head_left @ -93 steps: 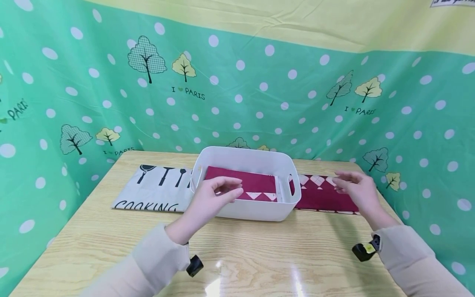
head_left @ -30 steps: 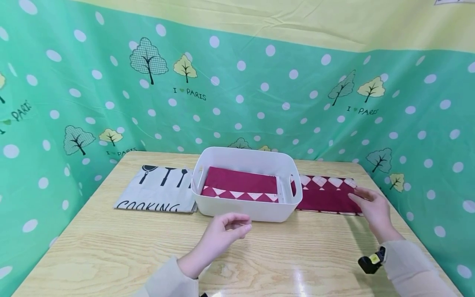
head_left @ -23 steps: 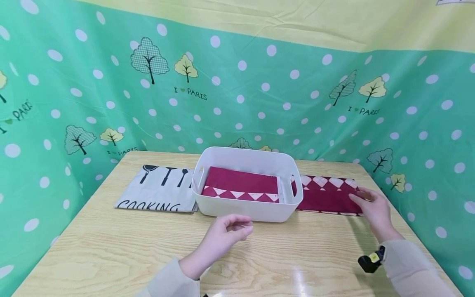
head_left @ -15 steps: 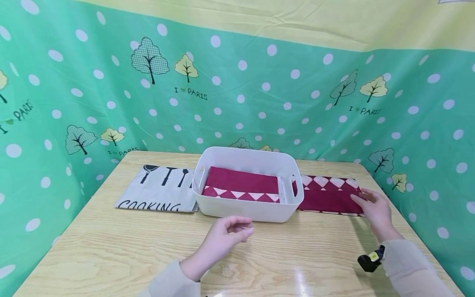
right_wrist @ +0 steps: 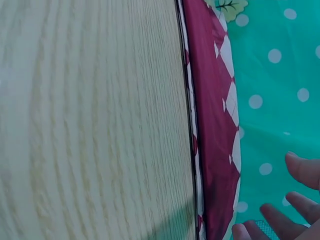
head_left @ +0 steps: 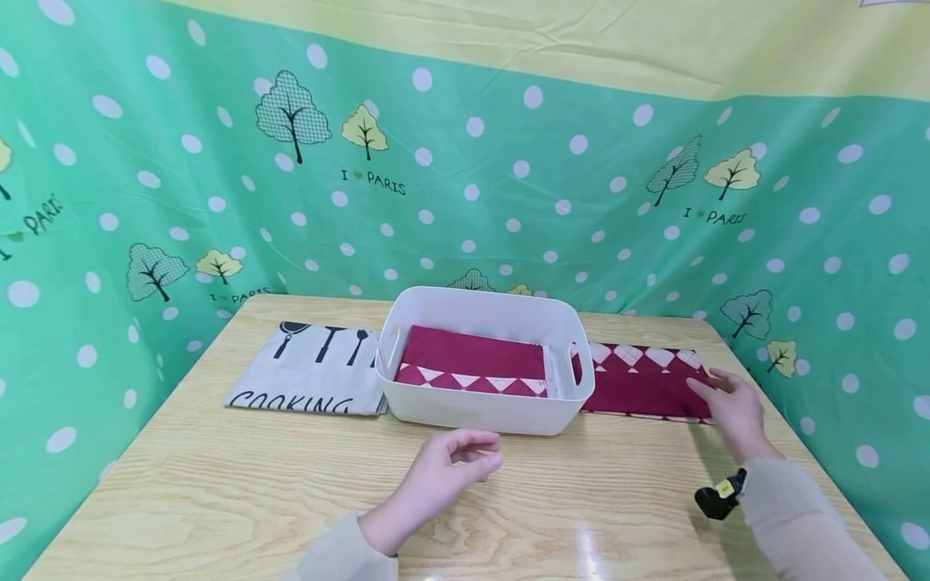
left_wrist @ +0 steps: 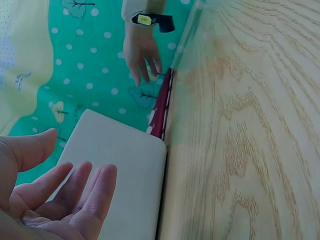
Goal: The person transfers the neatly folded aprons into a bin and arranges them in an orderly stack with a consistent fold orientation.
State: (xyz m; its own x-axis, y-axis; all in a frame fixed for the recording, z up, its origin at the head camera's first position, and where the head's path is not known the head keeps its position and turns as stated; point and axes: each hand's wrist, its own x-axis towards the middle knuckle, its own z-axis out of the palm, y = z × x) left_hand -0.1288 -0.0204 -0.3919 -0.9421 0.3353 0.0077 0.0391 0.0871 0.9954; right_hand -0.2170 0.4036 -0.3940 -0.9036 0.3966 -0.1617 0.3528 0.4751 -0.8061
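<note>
My left hand [head_left: 443, 476] hovers in front of the white plastic basket [head_left: 479, 411], thumb and fingers apart with nothing between them. In the left wrist view its fingers [left_wrist: 100, 200] overlap the basket's side. At the right, my right hand [head_left: 737, 411] is by the end of a folded maroon cloth [head_left: 632, 391] with a pale diamond border. In the right wrist view, that hand's loosely bent fingers [right_wrist: 280, 220] are empty, beside the cloth's border. Another folded maroon cloth [head_left: 472, 355] lies inside the basket.
A folded white cloth [head_left: 312, 375] printed with dark kitchen utensils and "COOKING" lies left of the basket. All of this is on a light wooden table [head_left: 291, 476]. A green dotted curtain [head_left: 465, 210] hangs behind the table and along its sides.
Since about three seconds ago, my left hand has drawn back from over the basket's front to before it. My right hand has come down by the maroon cloth's right end. The cloths look unmoved.
</note>
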